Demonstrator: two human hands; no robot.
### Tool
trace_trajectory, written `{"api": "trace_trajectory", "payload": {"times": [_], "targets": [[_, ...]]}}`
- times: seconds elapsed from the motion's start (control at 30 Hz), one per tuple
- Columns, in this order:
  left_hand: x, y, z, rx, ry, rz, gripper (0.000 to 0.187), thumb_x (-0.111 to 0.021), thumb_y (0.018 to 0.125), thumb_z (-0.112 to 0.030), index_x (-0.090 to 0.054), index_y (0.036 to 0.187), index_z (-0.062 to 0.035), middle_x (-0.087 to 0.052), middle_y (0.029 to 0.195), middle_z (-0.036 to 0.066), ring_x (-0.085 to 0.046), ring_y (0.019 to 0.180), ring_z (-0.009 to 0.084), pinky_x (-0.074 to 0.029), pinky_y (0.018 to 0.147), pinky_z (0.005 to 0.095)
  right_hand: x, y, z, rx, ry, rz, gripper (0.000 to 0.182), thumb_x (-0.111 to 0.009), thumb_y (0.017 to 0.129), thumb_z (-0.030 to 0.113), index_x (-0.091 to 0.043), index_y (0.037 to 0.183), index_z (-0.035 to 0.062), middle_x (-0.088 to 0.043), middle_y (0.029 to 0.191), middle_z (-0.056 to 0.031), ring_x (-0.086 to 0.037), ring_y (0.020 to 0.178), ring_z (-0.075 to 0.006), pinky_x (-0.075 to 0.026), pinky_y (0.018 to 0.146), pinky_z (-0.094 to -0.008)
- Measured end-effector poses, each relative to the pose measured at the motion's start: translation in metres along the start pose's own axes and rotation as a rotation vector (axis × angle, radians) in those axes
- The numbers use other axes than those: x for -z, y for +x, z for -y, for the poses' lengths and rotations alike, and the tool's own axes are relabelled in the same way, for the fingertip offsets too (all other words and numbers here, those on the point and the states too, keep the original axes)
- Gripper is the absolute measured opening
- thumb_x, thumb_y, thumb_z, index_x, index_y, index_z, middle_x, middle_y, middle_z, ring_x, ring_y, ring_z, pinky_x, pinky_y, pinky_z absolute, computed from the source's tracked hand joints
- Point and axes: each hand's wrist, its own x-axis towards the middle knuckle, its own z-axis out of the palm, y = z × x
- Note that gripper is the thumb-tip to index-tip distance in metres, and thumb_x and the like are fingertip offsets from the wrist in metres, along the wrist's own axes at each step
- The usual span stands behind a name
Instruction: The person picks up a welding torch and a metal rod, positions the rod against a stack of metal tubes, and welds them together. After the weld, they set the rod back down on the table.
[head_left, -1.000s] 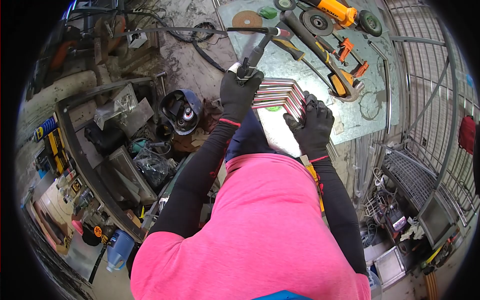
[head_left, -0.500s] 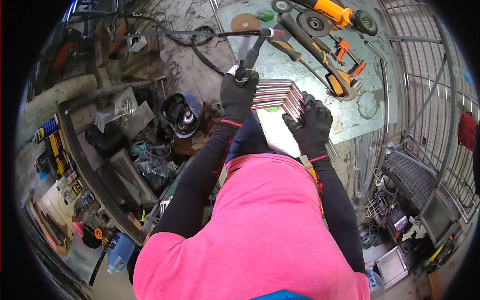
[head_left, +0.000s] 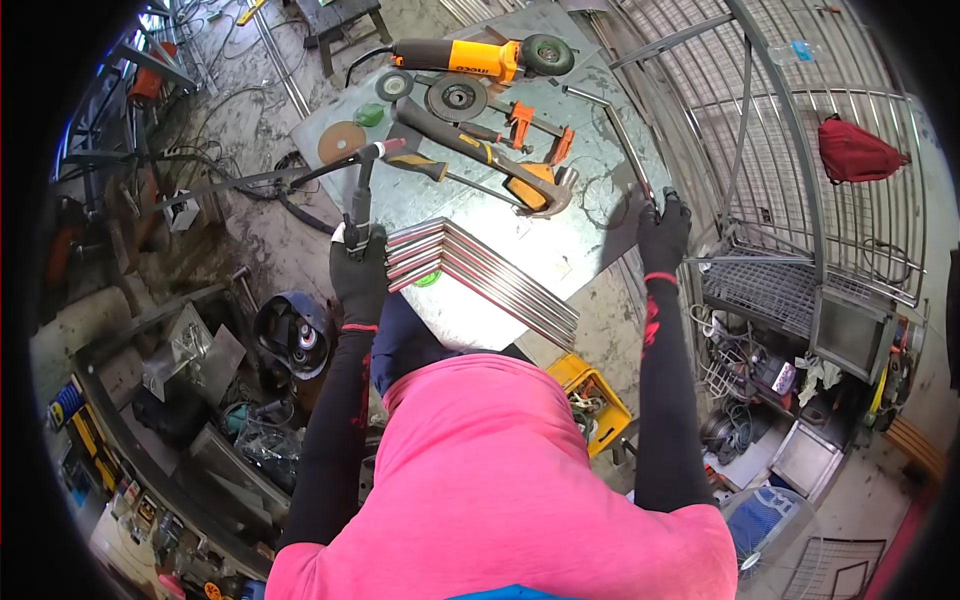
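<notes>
My left hand (head_left: 360,275), in a black glove, is closed around the handle of a TIG welding torch (head_left: 361,205), whose pink nozzle points right above the table. Just right of that hand, a row of bent metal tubes (head_left: 490,275) lies side by side, each with an angled corner. My right hand (head_left: 663,235), also gloved in black, reaches to the table's right edge. Its fingers close on the near end of a single bent metal tube (head_left: 628,142), which extends away over the tabletop.
The metal-topped table (head_left: 590,225) bears an orange angle grinder (head_left: 470,58), a hammer (head_left: 480,150), a screwdriver (head_left: 440,172), an orange clamp (head_left: 522,125) and discs. A yellow crate (head_left: 605,415) stands below. Welding helmet (head_left: 295,335) sits at left; wire racks (head_left: 760,270) stand at right.
My right hand has left the row of bent tubes and moved right to grasp the single bent tube. My left hand keeps the torch. The view has shifted rightward.
</notes>
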Motion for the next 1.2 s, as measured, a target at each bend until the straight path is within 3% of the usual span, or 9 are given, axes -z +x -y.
{"api": "trace_trajectory", "payload": {"times": [0.07,0.13,0.27,0.47,0.6,0.73,0.8,0.87,1.2], "targets": [[0.000,0.002,0.004,-0.015,-0.004,-0.001,0.033,-0.079,0.097,-0.019,-0.063,0.121,-0.0020,-0.069,0.093,0.001,-0.063,0.078,0.0087,-0.052,0.070,0.0285,-0.004,0.014,-0.016,0.058,-0.004,0.058,0.047,-0.072,0.092,0.027,-0.065,0.134,0.0082,-0.064,0.126,-0.0240,-0.064,0.113,-0.0475,-0.052,0.095,-0.0559],[0.000,0.002,0.007,-0.044,0.038,-0.014,0.034,-0.079,0.097,-0.019,-0.063,0.122,-0.0016,-0.069,0.093,0.002,-0.063,0.078,0.0087,-0.052,0.069,0.0284,-0.008,0.020,-0.024,0.038,-0.080,0.330,0.045,-0.072,0.091,0.028,-0.067,0.133,0.0130,-0.067,0.122,-0.0204,-0.066,0.109,-0.0466,-0.053,0.091,-0.0560],[0.001,0.001,0.001,-0.001,0.003,0.008,0.036,-0.079,0.096,-0.018,-0.063,0.123,-0.0011,-0.069,0.093,0.002,-0.063,0.079,0.0089,-0.052,0.068,0.0283,-0.018,0.032,-0.031,0.030,-0.101,0.443,0.039,-0.069,0.091,0.028,-0.070,0.127,0.0119,-0.070,0.109,-0.0219,-0.068,0.106,-0.0428,-0.053,0.091,-0.0538],[-0.002,0.007,0.031,-0.049,-0.082,-0.042,0.041,-0.084,0.092,-0.020,-0.064,0.123,-0.0024,-0.070,0.096,0.004,-0.065,0.081,0.0117,-0.054,0.071,0.0311,-0.021,-0.014,-0.076,0.005,0.364,0.259,0.037,-0.056,0.101,0.019,-0.063,0.128,-0.0058,-0.070,0.115,-0.0261,-0.067,0.109,-0.0382,-0.050,0.096,-0.0452],[-0.002,0.003,0.023,0.012,-0.185,-0.034,0.024,-0.073,0.099,-0.009,-0.062,0.119,-0.0049,-0.067,0.095,-0.001,-0.061,0.084,0.0073,-0.051,0.074,0.0261,0.048,-0.056,-0.030,-0.018,0.303,0.264,0.033,-0.062,0.104,0.024,-0.064,0.126,-0.0013,-0.064,0.112,-0.0217,-0.063,0.100,-0.0371,-0.049,0.089,-0.0442],[0.002,0.003,0.015,0.033,-0.124,-0.024,0.026,-0.070,0.102,-0.017,-0.063,0.123,-0.0042,-0.065,0.091,-0.002,-0.056,0.073,0.0057,-0.046,0.061,0.0266,0.057,-0.098,0.042,0.277,0.357,0.328,0.018,-0.062,0.101,0.013,-0.065,0.114,0.0001,-0.063,0.104,-0.0182,-0.063,0.095,-0.0366,-0.051,0.085,-0.0467],[0.002,0.000,0.007,0.077,-0.152,-0.023,0.029,-0.072,0.100,-0.015,-0.063,0.125,-0.0030,-0.068,0.095,0.001,-0.061,0.080,0.0082,-0.050,0.068,0.0283,0.049,-0.115,0.073,0.406,0.354,0.335,0.018,-0.064,0.096,0.007,-0.065,0.113,0.0004,-0.064,0.104,-0.0190,-0.063,0.097,-0.0388,-0.051,0.085,-0.0487],[0.003,0.001,0.000,0.115,-0.181,-0.032,0.032,-0.074,0.098,-0.014,-0.064,0.126,-0.0018,-0.071,0.098,0.004,-0.066,0.087,0.0108,-0.053,0.076,0.0301,0.027,-0.131,0.083,0.467,0.285,0.352,0.031,-0.065,0.097,0.011,-0.067,0.127,0.0030,-0.065,0.103,-0.0200,-0.062,0.100,-0.0407,-0.051,0.087,-0.0501],[-0.001,-0.002,-0.011,0.117,-0.194,-0.040,0.028,-0.073,0.099,-0.017,-0.066,0.122,-0.0021,-0.070,0.094,0.000,-0.061,0.078,0.0069,-0.049,0.068,0.0270,0.025,-0.134,0.099,0.552,0.096,0.465,0.036,-0.074,0.088,0.016,-0.070,0.123,0.0072,-0.066,0.114,-0.0199,-0.062,0.103,-0.0409,-0.050,0.086,-0.0528]]}}
